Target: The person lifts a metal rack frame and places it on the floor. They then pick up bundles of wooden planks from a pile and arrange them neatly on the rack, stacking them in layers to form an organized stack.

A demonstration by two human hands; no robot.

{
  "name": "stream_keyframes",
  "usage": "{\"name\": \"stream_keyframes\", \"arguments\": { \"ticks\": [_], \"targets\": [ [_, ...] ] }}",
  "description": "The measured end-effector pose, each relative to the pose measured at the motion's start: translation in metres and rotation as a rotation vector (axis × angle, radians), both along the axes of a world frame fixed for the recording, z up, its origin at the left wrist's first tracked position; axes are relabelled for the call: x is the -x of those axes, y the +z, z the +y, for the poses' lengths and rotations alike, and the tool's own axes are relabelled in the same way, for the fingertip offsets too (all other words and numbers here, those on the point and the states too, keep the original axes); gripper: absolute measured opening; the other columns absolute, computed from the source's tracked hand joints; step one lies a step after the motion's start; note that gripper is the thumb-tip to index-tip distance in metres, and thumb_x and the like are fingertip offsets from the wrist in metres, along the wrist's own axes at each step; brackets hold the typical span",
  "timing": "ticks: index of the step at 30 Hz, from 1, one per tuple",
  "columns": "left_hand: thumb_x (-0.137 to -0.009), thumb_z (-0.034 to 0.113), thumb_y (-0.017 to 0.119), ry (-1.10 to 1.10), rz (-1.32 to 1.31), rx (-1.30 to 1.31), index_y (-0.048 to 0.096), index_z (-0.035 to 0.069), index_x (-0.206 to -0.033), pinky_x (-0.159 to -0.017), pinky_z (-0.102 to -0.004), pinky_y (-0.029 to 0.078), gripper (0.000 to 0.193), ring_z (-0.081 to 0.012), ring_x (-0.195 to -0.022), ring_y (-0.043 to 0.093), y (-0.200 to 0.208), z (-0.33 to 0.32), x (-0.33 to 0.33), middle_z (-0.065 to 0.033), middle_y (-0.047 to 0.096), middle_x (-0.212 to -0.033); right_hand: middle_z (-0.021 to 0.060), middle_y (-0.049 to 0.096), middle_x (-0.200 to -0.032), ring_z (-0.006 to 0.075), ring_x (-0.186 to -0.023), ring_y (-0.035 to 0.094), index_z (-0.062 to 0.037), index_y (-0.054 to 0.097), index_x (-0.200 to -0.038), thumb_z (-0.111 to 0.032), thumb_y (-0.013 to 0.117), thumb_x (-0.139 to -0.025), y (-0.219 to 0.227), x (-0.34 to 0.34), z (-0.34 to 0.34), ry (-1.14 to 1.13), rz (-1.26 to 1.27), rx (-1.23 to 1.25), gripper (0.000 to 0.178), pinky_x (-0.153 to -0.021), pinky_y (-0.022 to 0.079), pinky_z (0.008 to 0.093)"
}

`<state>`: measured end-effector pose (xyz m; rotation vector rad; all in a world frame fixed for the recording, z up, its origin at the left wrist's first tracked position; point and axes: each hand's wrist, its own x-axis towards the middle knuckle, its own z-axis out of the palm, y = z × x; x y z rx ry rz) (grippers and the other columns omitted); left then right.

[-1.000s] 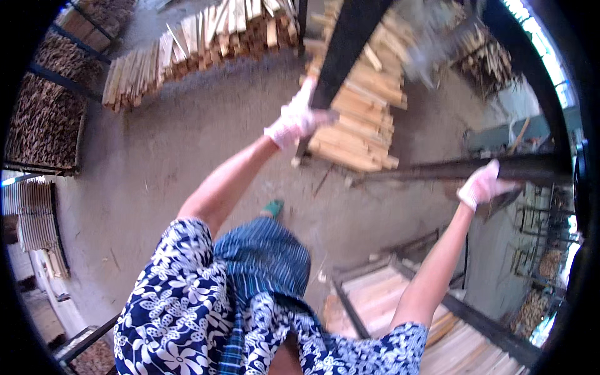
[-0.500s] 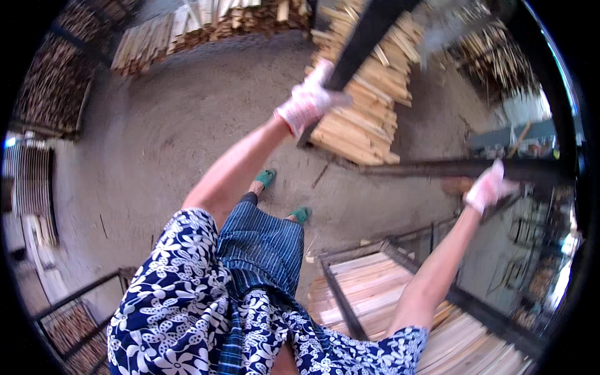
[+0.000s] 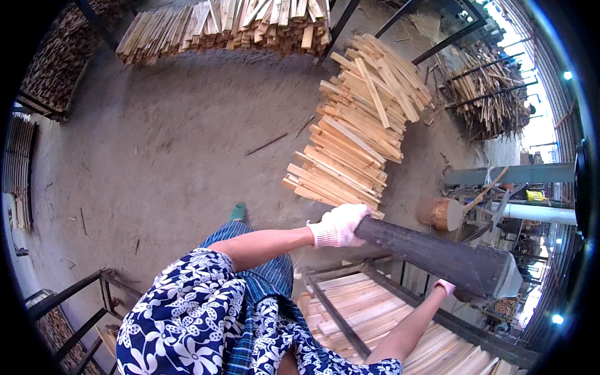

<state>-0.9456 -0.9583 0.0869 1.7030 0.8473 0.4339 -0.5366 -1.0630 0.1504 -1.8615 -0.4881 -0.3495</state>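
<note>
A thick dark beam (image 3: 431, 253) with a pale end slants across the right side in front of me. My left hand (image 3: 342, 226), in a white glove, is closed round its left end. Under its far right part, my right hand (image 3: 445, 287) grips from below; only a pinkish glove edge shows, and the beam hides the fingers. Just beyond my left hand lies a pile of loose sawn wooden slats (image 3: 344, 162) on the floor. Below the beam, more pale boards (image 3: 362, 306) lie in a dark metal frame (image 3: 340, 315).
Stacked slats (image 3: 225, 25) stand along the far side. A cut log (image 3: 441, 214) lies at the right near a pale blue-green beam (image 3: 506, 175). Dark rails (image 3: 65, 300) stand at lower left. A rack of thin sticks (image 3: 487, 94) is at far right.
My left hand has come down and nearer, and my right hand has dropped lower and to the left. The dark piece has swung round to lie across the right side. My view has turned.
</note>
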Motion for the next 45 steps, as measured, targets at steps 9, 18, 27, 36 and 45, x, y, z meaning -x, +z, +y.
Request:
{"name": "stream_keyframes", "arguments": {
  "ticks": [9,18,27,36,45],
  "targets": [
    [-0.065,0.027,0.083,-0.015,-0.106,-0.198,0.059,0.007,-0.113,-0.089,-0.0457,0.053,0.058,-0.0386,-0.104,0.064,0.002,-0.066,-0.004,-0.0181,0.065,-0.104,0.0169,0.053,-0.142,0.0270,-0.122,0.056,0.0023,0.035,-0.147,-0.014,0.059,-0.096,0.002,0.033,-0.088,0.005,-0.027,0.115,0.058,-0.109,0.043,0.0387],
    [-0.062,0.022,0.084,0.126,-0.259,-0.186,0.062,0.006,-0.109,-0.089,-0.0463,0.053,0.055,-0.0408,-0.101,0.064,-0.014,-0.108,0.032,-0.0178,0.066,-0.101,0.0161,0.047,-0.150,0.0259,-0.132,0.051,0.0021,0.024,-0.153,-0.015,0.050,-0.102,0.026,0.078,-0.162,-0.024,0.091,0.115,0.060,-0.116,0.038,0.0386],
    [-0.062,0.022,0.086,-0.001,-0.099,-0.164,0.055,0.009,-0.126,-0.097,-0.0471,0.049,0.072,-0.0397,-0.111,0.058,-0.004,-0.126,0.066,-0.0186,0.059,-0.117,0.0198,0.048,-0.147,0.0299,-0.129,0.052,0.0042,0.024,-0.153,-0.017,0.054,-0.096,0.007,0.097,-0.195,-0.160,0.115,0.143,0.068,-0.113,0.038,0.0388],
    [-0.066,0.021,0.085,0.046,-0.274,-0.047,0.053,0.009,-0.120,-0.089,-0.0411,0.053,0.064,-0.0331,-0.100,0.065,-0.036,-0.091,0.137,-0.0161,0.064,-0.105,0.0239,0.051,-0.142,0.0346,-0.124,0.054,0.0066,0.024,-0.151,-0.019,0.060,-0.090,0.026,0.163,-0.211,-0.306,0.071,0.160,0.076,-0.110,0.039,0.0392],
    [-0.073,0.019,0.079,0.054,-0.066,-0.010,0.051,0.007,-0.119,-0.086,-0.0363,0.052,0.055,-0.0243,-0.096,0.063,0.027,-0.116,0.227,-0.0114,0.064,-0.100,0.0282,0.055,-0.136,0.0392,-0.120,0.056,0.0086,0.027,-0.150,-0.025,0.065,-0.084,0.017,0.224,-0.246,-0.324,0.094,0.160,0.083,-0.106,0.041,0.0405]
  ]
}}
